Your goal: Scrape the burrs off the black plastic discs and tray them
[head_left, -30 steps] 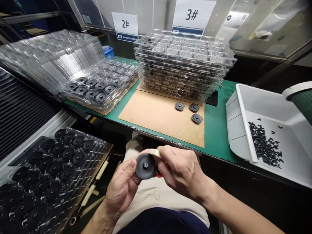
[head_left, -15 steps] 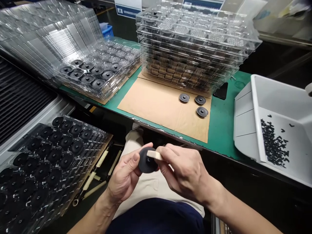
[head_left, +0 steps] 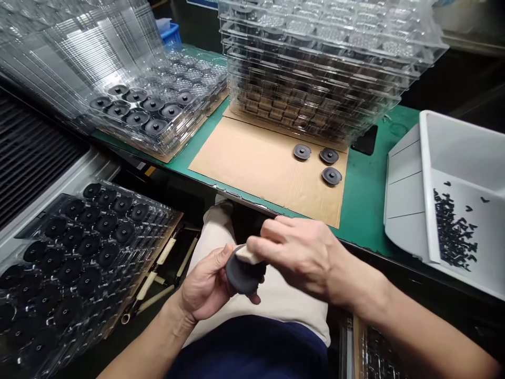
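Observation:
Over my lap, my left hand [head_left: 209, 284] grips a round black disc-shaped part [head_left: 241, 276] by its edge, its face tilted toward me. A flat cream-coloured strip [head_left: 248, 256] is pinched in my right hand [head_left: 295, 255] and lies against the upper face of that disc. The disc's centre is partly hidden by the strip and my right fingers. Three similar black discs [head_left: 302, 152], each with a small central knob, rest on the brown cardboard [head_left: 244, 158] on the green table.
Stacked clear trays [head_left: 315, 79] stand behind the cardboard. A clear tray of discs [head_left: 155, 126] is at left, with another disc tray [head_left: 106, 226] lower down. On the right, a grey bin [head_left: 430, 184] holds small black pieces; a dark phone-like slab [head_left: 365, 140] lies beside it.
My right hand has turned and shifted slightly, and the strip now lies at a different slant on the disc. The disc has tilted and sits a little lower. The whole view has shifted slightly.

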The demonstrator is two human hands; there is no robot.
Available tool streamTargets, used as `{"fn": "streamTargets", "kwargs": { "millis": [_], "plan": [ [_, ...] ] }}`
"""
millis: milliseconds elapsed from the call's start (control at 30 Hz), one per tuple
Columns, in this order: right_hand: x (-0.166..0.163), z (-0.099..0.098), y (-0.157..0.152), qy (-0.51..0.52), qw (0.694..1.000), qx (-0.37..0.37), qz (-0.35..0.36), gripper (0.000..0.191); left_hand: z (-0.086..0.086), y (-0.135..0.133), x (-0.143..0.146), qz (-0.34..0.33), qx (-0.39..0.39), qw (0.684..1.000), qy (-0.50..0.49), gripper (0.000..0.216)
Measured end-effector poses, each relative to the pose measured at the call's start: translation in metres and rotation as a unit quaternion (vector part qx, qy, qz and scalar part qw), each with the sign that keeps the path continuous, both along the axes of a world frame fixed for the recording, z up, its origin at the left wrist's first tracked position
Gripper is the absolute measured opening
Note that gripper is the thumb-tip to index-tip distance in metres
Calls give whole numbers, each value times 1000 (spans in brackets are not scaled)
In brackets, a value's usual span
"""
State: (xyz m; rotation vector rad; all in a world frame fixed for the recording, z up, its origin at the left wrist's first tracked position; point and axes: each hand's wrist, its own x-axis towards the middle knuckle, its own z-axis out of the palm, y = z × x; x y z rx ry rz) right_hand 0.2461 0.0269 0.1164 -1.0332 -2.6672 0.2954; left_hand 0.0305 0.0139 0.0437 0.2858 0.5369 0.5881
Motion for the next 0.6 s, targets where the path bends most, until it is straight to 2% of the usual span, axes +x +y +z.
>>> {"fn": "streamTargets", "kwargs": {
  "millis": [67, 133, 333, 400, 500, 533, 600],
  "plan": [
    [2, -1, 2, -13, 1000, 0, -12, 18, -4, -1, 1, -1, -27, 1000, 2, 43],
    [2, -3, 2, -16, 1000, -3, 7, 16, -6, -2, 2, 2, -40, 999, -5, 42],
    [-1, -8, -2, -14, 1000, 4, -22, 21, -5, -3, 2, 24, -23, 999, 15, 38],
    [-2, -11, -6, 16, 999, 10, -30, 14, -1, -3, 1, 61, -10, 998, 24, 36],
    [-3, -17, -12, 71, 993, 0, -93, 16, 5, -2, 0, 145, 25, 987, 63, 37],
    [-3, -18, -14, 79, 991, -6, -111, 18, 5, -2, -1, 159, 33, 984, 75, 37],
    [-4, -19, -15, 79, 989, -3, -122, 18, 5, -3, -1, 147, 36, 985, 85, 36]
  ]
}}
